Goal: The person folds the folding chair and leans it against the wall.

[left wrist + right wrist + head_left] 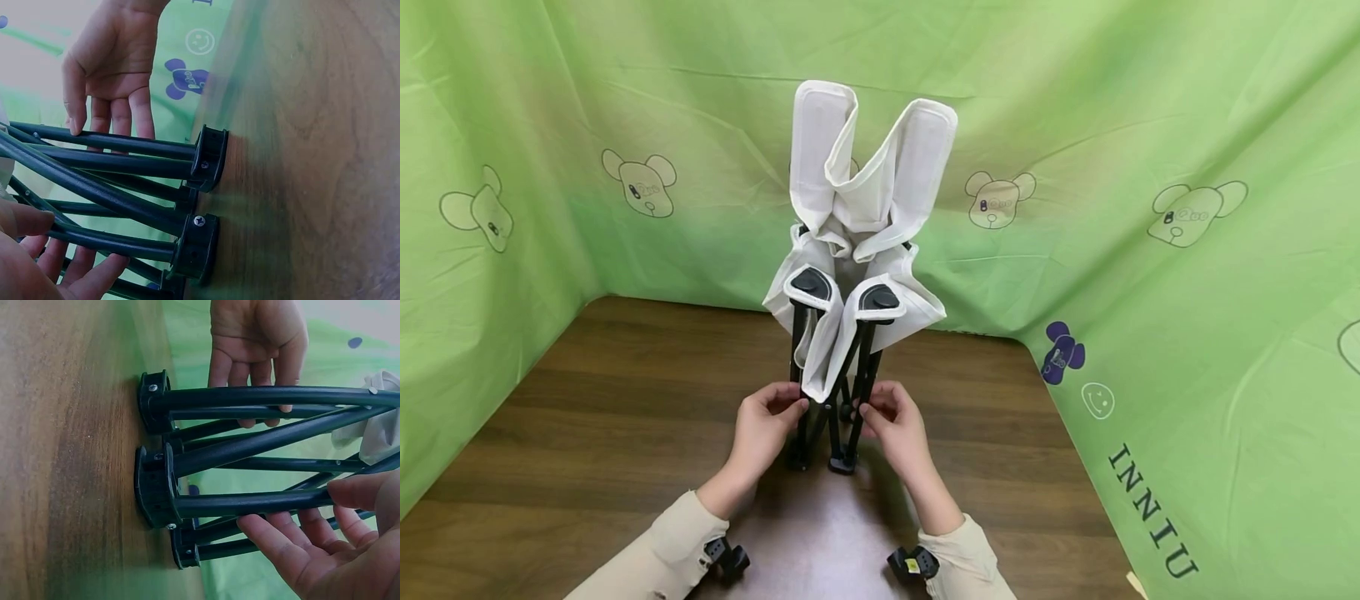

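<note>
A folding camp chair stands upright and mostly folded, with white fabric [917, 158] bunched above thin black legs [867, 367]. At its left side my left hand [762, 433] holds a leg tube between thumb and fingers. My right hand [897, 429] grips the leg tubes opposite, thumb in front and fingers behind. In the left wrist view the crossing tubes end in black plastic feet [195, 247] fixed with screws. The feet [153, 487] stand on the wooden surface in the right wrist view too. Black corner caps [880, 297] sit in the fabric's front pockets.
Underneath is a brown wood-grain table [647, 400]. Green cloth [700, 108] printed with bear heads hangs behind and along both sides, close behind the chair. A black camera mount [726, 557] is strapped at the left wrist, another mount [913, 564] at the right.
</note>
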The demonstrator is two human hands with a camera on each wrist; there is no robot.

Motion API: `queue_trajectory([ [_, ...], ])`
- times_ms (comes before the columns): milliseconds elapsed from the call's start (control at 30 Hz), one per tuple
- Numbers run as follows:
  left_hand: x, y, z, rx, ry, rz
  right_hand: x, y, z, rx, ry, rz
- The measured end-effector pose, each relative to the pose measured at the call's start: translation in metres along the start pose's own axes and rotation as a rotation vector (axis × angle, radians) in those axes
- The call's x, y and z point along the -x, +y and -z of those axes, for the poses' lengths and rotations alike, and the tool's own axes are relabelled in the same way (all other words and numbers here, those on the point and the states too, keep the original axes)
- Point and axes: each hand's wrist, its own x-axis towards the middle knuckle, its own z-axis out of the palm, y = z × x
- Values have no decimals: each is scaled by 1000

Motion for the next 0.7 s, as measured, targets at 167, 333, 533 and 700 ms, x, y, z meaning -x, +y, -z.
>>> queue_trajectory([
  [167,0,8,-3,-31,12,26,-4,2,1,-1,5,-4],
  [333,-3,4,-4,-38,17,20,-8,5,1,11,8,-1],
  [533,-8,-11,-3,-6,-2,-1,-13,9,1,3,-5,5],
  [700,-13,-15,-4,4,-30,-19,-18,14,3,13,-34,28],
])
